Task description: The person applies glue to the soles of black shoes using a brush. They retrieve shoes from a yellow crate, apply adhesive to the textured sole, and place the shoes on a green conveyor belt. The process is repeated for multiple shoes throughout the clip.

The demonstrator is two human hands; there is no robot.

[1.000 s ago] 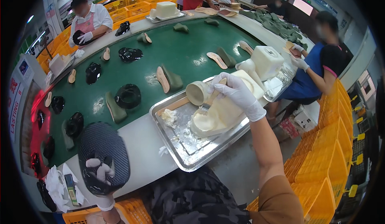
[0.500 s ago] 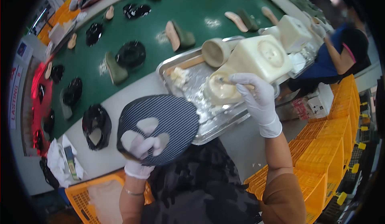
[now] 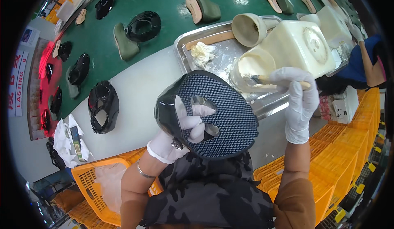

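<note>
Above worktop [image 3: 135,89]: one glossy carbon-weave shoe upper [image 3: 217,114] gripped by left hand [image 3: 180,132]; one brush [image 3: 271,81] clenched by right hand [image 3: 297,99].

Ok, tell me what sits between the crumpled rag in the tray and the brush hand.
In the head view, between the rag and the right hand lies smeared tray floor, then the cream glue tub with the brush tip in it.
</note>
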